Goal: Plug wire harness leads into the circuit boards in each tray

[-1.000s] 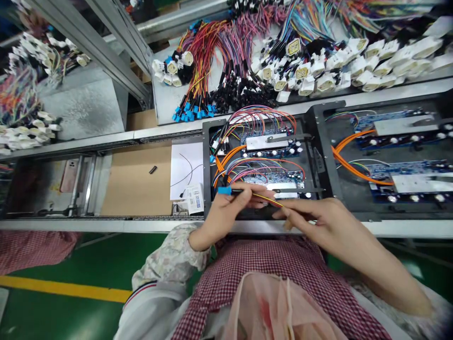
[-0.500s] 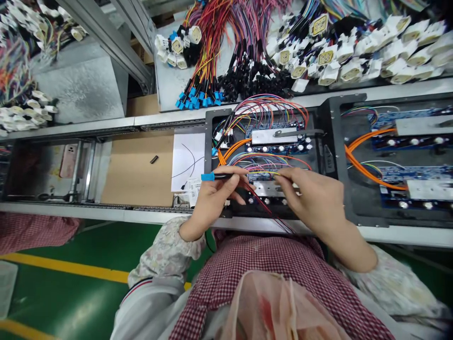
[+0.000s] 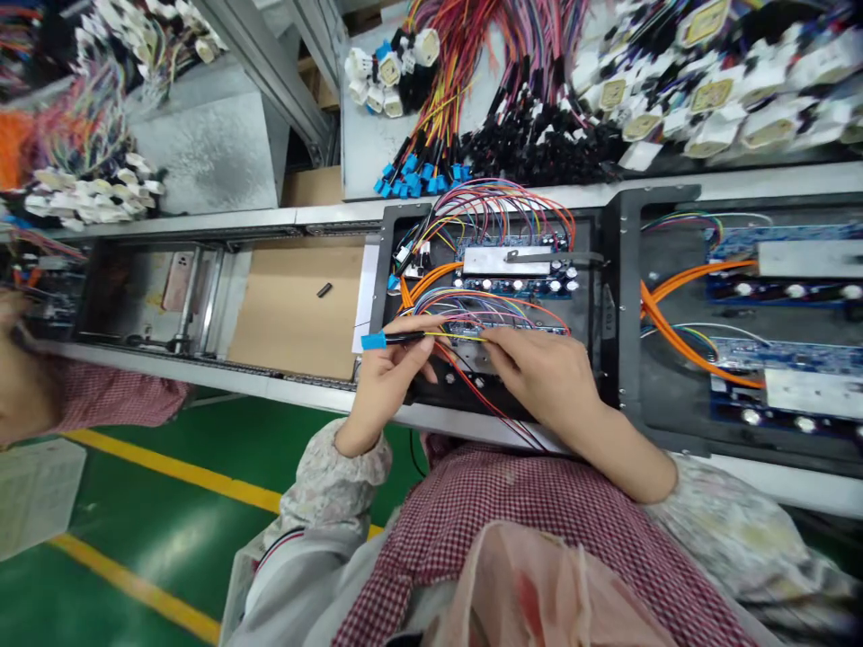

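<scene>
Between thumb and fingers my left hand pinches a wire harness with a blue connector and a black sleeve. Its yellow wire runs right to my right hand, whose thumb and forefinger are closed on it. Red and black wires hang from the left hand over the front rail. Both hands are above the lower circuit board in a black tray, partly covering it. The upper board carries a metal bar and many coloured wires.
Another black tray with two boards adjoins at right. Brown cardboard bearing a small black piece lies left. Wire bundles fill the rear shelf. A co-worker's arm shows at far left.
The camera view has shifted, bringing a co-worker's arm in at far left. My right hand has come closer to my left along the yellow wire. Both hands keep their hold.
</scene>
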Demonstrator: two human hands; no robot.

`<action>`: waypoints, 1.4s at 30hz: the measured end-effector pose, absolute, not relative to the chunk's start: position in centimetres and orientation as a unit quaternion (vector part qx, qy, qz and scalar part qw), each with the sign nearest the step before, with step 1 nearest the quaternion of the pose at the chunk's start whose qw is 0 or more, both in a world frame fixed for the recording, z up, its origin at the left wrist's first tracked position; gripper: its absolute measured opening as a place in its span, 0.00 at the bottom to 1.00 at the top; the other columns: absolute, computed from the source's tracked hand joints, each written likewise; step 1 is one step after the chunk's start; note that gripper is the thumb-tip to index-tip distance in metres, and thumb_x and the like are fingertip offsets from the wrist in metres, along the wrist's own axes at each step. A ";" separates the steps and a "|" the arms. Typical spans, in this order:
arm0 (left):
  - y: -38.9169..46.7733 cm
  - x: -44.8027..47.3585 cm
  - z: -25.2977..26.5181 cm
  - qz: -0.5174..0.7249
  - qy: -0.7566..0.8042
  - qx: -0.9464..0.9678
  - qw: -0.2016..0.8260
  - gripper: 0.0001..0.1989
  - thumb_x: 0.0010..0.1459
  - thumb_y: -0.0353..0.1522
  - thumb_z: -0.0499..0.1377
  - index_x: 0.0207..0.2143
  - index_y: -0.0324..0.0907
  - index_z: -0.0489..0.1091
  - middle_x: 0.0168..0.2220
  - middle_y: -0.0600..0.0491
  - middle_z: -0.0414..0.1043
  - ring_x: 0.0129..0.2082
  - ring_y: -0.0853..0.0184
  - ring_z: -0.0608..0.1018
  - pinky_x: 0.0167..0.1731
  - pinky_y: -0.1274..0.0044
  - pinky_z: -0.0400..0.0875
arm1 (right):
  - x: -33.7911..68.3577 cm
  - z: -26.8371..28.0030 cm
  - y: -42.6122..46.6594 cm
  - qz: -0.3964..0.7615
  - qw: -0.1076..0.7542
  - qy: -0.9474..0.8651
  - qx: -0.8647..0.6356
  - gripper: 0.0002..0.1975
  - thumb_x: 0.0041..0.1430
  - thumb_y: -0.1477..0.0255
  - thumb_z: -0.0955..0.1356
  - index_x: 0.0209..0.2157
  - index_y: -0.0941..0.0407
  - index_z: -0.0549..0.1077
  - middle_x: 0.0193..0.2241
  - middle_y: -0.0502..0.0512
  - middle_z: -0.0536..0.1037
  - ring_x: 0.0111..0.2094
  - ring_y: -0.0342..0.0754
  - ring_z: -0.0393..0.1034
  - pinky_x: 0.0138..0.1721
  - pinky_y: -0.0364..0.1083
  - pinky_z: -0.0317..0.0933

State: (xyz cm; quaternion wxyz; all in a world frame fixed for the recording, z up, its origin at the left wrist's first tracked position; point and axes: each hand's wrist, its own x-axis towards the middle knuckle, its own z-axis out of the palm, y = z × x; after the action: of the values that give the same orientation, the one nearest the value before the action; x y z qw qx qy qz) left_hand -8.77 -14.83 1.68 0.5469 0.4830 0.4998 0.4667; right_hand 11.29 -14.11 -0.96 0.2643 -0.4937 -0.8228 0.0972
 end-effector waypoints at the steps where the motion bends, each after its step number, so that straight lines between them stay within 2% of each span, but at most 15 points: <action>1: -14.9 -9.2 1.7 0.465 0.508 0.480 0.543 0.11 0.61 0.34 0.63 0.47 0.44 0.77 0.40 0.49 0.78 0.32 0.67 0.81 0.20 0.82 0.74 | 10.9 -1.1 -14.0 0.100 0.265 -0.822 -0.495 0.12 0.66 0.73 0.62 0.39 0.56 0.79 0.31 0.54 0.83 0.29 0.46 0.76 0.30 0.44 0.61; 5: -15.0 -10.7 1.7 0.456 0.514 0.465 0.558 0.09 0.60 0.33 0.64 0.43 0.42 0.78 0.37 0.49 0.79 0.32 0.67 0.81 0.23 0.81 0.76 | 9.5 -1.5 -13.8 0.081 0.261 -0.821 -0.501 0.13 0.66 0.73 0.63 0.40 0.54 0.79 0.30 0.53 0.83 0.28 0.45 0.76 0.28 0.43 0.59; 9: -15.2 -11.5 1.3 0.464 0.478 0.453 0.592 0.10 0.61 0.35 0.63 0.45 0.44 0.75 0.38 0.50 0.78 0.35 0.67 0.81 0.27 0.80 0.78 | 8.5 -1.8 -13.7 0.050 0.223 -0.829 -0.511 0.12 0.66 0.70 0.63 0.39 0.53 0.79 0.29 0.51 0.83 0.26 0.44 0.74 0.25 0.43 0.54; 16: -15.5 -11.7 1.1 0.472 0.445 0.442 0.619 0.12 0.62 0.35 0.62 0.49 0.48 0.74 0.42 0.51 0.78 0.36 0.68 0.80 0.26 0.81 0.77 | 8.1 -1.8 -13.4 0.031 0.215 -0.834 -0.507 0.13 0.65 0.71 0.63 0.39 0.54 0.80 0.28 0.51 0.83 0.25 0.44 0.75 0.25 0.44 0.53; 21: -15.5 -12.0 1.0 0.459 0.475 0.444 0.606 0.16 0.62 0.38 0.62 0.52 0.47 0.75 0.38 0.49 0.81 0.32 0.66 0.81 0.22 0.80 0.74 | 7.9 -1.7 -13.4 0.064 0.192 -0.842 -0.500 0.13 0.66 0.71 0.63 0.41 0.53 0.80 0.31 0.51 0.84 0.27 0.44 0.75 0.25 0.44 0.53; 24: -15.5 -12.1 0.7 0.471 0.485 0.440 0.590 0.14 0.61 0.37 0.63 0.50 0.48 0.77 0.38 0.50 0.81 0.30 0.66 0.81 0.21 0.79 0.73 | 7.8 -1.8 -13.4 0.083 0.178 -0.850 -0.489 0.13 0.66 0.70 0.63 0.42 0.52 0.80 0.32 0.51 0.84 0.26 0.44 0.74 0.24 0.44 0.50; 28: -15.5 -12.0 0.7 0.481 0.481 0.434 0.590 0.11 0.61 0.33 0.64 0.46 0.49 0.78 0.38 0.51 0.82 0.30 0.67 0.82 0.21 0.81 0.73 | 7.9 -2.2 -13.4 0.080 0.191 -0.829 -0.520 0.13 0.66 0.69 0.63 0.42 0.52 0.80 0.33 0.50 0.84 0.26 0.44 0.74 0.24 0.44 0.50; 36: -15.5 -11.5 0.8 0.487 0.521 0.437 0.549 0.10 0.60 0.35 0.64 0.43 0.46 0.79 0.39 0.50 0.82 0.32 0.66 0.83 0.22 0.81 0.73 | 7.9 -2.7 -13.4 0.080 0.234 -0.809 -0.533 0.14 0.66 0.68 0.63 0.41 0.52 0.80 0.34 0.51 0.84 0.27 0.44 0.76 0.26 0.44 0.53; 42: -15.4 -11.5 0.7 0.491 0.520 0.434 0.547 0.09 0.60 0.35 0.64 0.42 0.46 0.79 0.40 0.50 0.81 0.31 0.67 0.82 0.22 0.81 0.72 | 7.7 -2.7 -13.3 0.079 0.234 -0.810 -0.533 0.13 0.66 0.69 0.63 0.40 0.52 0.80 0.34 0.51 0.84 0.27 0.45 0.76 0.25 0.44 0.52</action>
State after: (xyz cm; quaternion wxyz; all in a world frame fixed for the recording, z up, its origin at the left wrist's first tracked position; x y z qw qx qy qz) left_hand -11.51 -15.38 0.72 0.5474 0.4344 0.5201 0.4910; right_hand 7.71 -13.30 -2.73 0.2337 -0.5326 -0.8096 0.0790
